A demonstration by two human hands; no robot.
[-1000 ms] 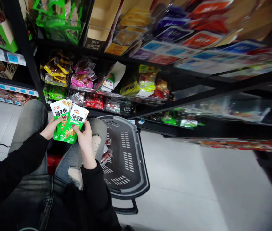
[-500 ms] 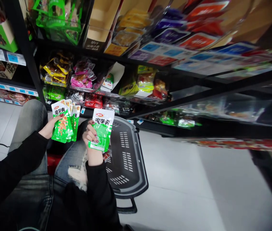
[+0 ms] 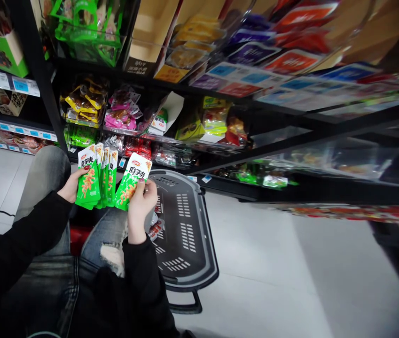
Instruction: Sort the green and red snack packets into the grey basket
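Note:
My left hand (image 3: 71, 186) is closed on a fanned stack of green and white snack packets (image 3: 89, 180), thumb on the front one, above my knees. Just to its right, my right hand (image 3: 143, 201) pinches a single snack packet (image 3: 133, 180) of the same kind, tilted, its pictured face toward me. The left edge of this packet is close to the stack; I cannot tell whether they touch. Beneath and right of my right hand stands a dark shopping basket (image 3: 171, 225), with a small red and clear package (image 3: 156, 227) inside at its left.
Store shelves (image 3: 157, 84) with bagged snacks stretch across the front and right. An opened white carton (image 3: 171, 110) holds similar green packets. The basket's handle (image 3: 188, 305) sticks out toward me over the tiled floor (image 3: 255, 263).
My right hand has turned its packet from the back to the pictured front and moved it left, closer to the stack. My left hand has barely moved; its packets are fanned slightly wider.

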